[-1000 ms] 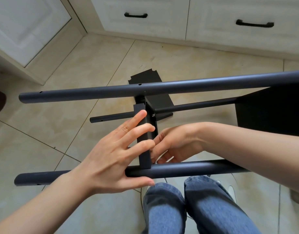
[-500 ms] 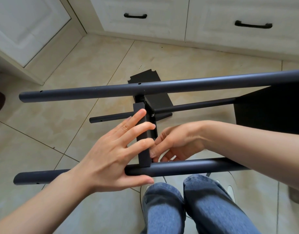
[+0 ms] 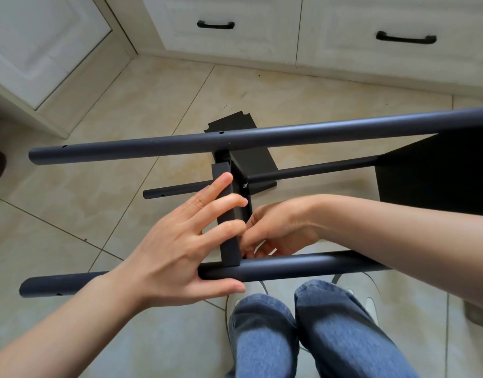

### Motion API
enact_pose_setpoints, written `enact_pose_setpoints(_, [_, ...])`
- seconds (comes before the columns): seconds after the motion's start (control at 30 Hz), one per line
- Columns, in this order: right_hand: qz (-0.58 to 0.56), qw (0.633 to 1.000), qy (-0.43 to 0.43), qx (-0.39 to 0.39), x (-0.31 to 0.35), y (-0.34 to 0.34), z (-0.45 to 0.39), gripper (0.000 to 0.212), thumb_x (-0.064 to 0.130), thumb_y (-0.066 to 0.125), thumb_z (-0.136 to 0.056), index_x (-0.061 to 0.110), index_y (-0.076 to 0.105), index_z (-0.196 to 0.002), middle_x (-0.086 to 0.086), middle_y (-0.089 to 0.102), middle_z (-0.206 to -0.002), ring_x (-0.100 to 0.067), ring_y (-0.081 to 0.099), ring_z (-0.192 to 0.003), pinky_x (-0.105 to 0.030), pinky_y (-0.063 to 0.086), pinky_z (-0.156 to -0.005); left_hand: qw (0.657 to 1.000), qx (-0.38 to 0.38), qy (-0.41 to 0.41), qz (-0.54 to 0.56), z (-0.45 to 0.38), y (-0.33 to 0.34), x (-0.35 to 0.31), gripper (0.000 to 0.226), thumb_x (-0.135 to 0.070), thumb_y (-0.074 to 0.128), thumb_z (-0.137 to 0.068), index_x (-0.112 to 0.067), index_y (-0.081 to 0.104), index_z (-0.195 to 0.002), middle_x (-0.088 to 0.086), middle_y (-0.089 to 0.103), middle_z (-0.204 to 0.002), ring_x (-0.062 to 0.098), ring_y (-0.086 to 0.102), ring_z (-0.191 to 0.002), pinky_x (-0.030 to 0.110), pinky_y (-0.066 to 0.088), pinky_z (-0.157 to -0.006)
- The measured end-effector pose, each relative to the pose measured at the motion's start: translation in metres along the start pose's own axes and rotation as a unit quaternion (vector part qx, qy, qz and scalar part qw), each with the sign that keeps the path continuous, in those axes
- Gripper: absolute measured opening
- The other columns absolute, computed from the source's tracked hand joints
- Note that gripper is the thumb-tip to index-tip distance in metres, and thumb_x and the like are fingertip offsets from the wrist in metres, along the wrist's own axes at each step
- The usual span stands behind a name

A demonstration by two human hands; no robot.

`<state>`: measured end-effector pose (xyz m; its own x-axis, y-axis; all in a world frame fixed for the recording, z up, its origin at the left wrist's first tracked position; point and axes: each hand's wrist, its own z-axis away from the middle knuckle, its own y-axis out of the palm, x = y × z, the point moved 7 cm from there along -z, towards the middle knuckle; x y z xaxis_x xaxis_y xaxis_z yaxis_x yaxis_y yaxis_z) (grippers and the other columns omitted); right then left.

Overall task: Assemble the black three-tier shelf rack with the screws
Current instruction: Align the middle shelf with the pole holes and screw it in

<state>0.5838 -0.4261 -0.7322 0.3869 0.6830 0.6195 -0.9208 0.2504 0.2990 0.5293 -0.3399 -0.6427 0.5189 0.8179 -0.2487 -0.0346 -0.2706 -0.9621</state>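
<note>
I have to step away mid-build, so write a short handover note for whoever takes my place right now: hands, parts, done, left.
Left hand: fingers straight against the upright shelf panel, thumb under the near tube, steadying both.
Right hand: fingers curled at the panel's lower corner by the near tube; what they hold is hidden.
Far tube crosses above; a thinner tube lies behind.
Done: one screw sits in the panel's upper part.
Left: fasten the lower corner, then the remaining tiers.
</note>
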Motion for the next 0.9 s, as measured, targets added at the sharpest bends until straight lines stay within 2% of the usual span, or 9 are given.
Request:
enact_pose_setpoints(0.17, [-0.015, 1.000, -0.013, 0.020, 0.000, -0.001, 0.003, 0.011, 0.015, 0.061, -0.094, 0.010, 0.062, -0.103, -0.004, 0.058, -0.086, -0.013, 0.056, -0.074, -0.028, 0.047, -0.078, 1.000, 0.002, 0.000, 0.003, 0.000, 0.000, 0.000, 0.058, -0.065, 0.061, -0.087, -0.018, 0.055, -0.120, 0.011, 0.048, -0.146, 0.033, 0.016, -0.154, 0.029, 0.024, -0.120])
enact_pose_setpoints(0.27, [-0.020, 1.000, -0.016, 0.018, 0.001, -0.007, 0.006, 0.015, 0.017, 0.063, -0.094, 0.007, 0.063, -0.105, -0.004, 0.061, -0.082, -0.011, 0.054, -0.069, -0.024, 0.046, -0.070, 1.000, 0.004, -0.003, 0.002, -0.002, 0.000, 0.002, 0.059, -0.065, 0.063, -0.087, -0.017, 0.055, -0.120, 0.011, 0.048, -0.146, 0.033, 0.016, -0.154, 0.028, 0.024, -0.120])
enact_pose_setpoints(0.37, [0.010, 1.000, -0.012, 0.002, 0.001, -0.009, 0.004, 0.011, 0.019, 0.064, -0.094, 0.009, 0.067, -0.093, -0.001, 0.057, -0.074, -0.009, 0.049, -0.065, -0.020, 0.043, -0.063, 1.000, 0.005, -0.005, 0.006, -0.003, -0.001, 0.003, 0.058, -0.065, 0.062, -0.087, -0.017, 0.055, -0.120, 0.011, 0.049, -0.145, 0.032, 0.016, -0.154, 0.026, 0.024, -0.119])
enact_pose_setpoints(0.43, [0.017, 1.000, -0.014, 0.002, 0.001, -0.006, 0.000, 0.010, 0.018, 0.064, -0.093, 0.012, 0.066, -0.086, -0.001, 0.058, -0.075, -0.010, 0.051, -0.065, -0.022, 0.045, -0.064, 1.000, 0.006, -0.004, 0.008, -0.002, -0.001, 0.003, 0.057, -0.065, 0.061, -0.087, -0.019, 0.053, -0.120, 0.011, 0.048, -0.146, 0.032, 0.015, -0.154, 0.026, 0.024, -0.119])
enact_pose_setpoints(0.53, [-0.011, 0.999, -0.034, 0.018, 0.002, -0.004, -0.002, 0.009, 0.013, 0.064, -0.092, 0.013, 0.068, -0.085, -0.003, 0.062, -0.080, -0.013, 0.055, -0.071, -0.023, 0.049, -0.066, 1.000, 0.006, -0.003, 0.008, -0.002, 0.000, 0.002, 0.057, -0.065, 0.061, -0.087, -0.021, 0.052, -0.121, 0.010, 0.048, -0.146, 0.032, 0.015, -0.154, 0.028, 0.025, -0.119])
enact_pose_setpoints(0.67, [-0.016, 0.999, -0.033, 0.018, 0.003, -0.010, 0.006, 0.009, 0.011, 0.067, -0.091, 0.013, 0.073, -0.084, -0.001, 0.066, -0.080, -0.010, 0.054, -0.069, -0.019, 0.047, -0.060, 1.000, 0.007, -0.005, 0.007, -0.003, -0.001, 0.001, 0.058, -0.065, 0.061, -0.088, -0.018, 0.055, -0.121, 0.011, 0.049, -0.145, 0.032, 0.016, -0.154, 0.026, 0.024, -0.119])
enact_pose_setpoints(0.73, [-0.010, 1.000, -0.025, 0.009, 0.003, -0.012, 0.007, 0.006, 0.012, 0.068, -0.090, 0.009, 0.073, -0.089, -0.001, 0.064, -0.078, -0.010, 0.052, -0.067, -0.021, 0.045, -0.063, 1.000, 0.007, -0.006, 0.008, -0.003, -0.002, 0.002, 0.060, -0.064, 0.061, -0.088, -0.013, 0.061, -0.118, 0.012, 0.050, -0.145, 0.033, 0.017, -0.153, 0.023, 0.022, -0.119])
enact_pose_setpoints(0.83, [0.006, 1.000, -0.017, 0.009, 0.002, -0.009, 0.005, 0.022, 0.017, 0.066, -0.093, 0.005, 0.066, -0.110, -0.006, 0.058, -0.083, -0.012, 0.050, -0.070, -0.025, 0.043, -0.071, 1.000, 0.007, -0.005, 0.008, -0.003, -0.001, 0.002, 0.060, -0.064, 0.062, -0.087, -0.013, 0.061, -0.117, 0.012, 0.049, -0.145, 0.033, 0.016, -0.153, 0.024, 0.023, -0.119])
enact_pose_setpoints(0.9, [0.000, 1.000, -0.021, 0.015, 0.002, -0.005, 0.003, 0.017, 0.016, 0.064, -0.094, 0.007, 0.065, -0.109, -0.007, 0.059, -0.089, -0.014, 0.053, -0.075, -0.029, 0.046, -0.077, 1.000, 0.007, -0.004, 0.010, -0.002, -0.001, 0.001, 0.058, -0.065, 0.062, -0.087, -0.016, 0.057, -0.120, 0.011, 0.048, -0.146, 0.033, 0.016, -0.154, 0.026, 0.025, -0.119])
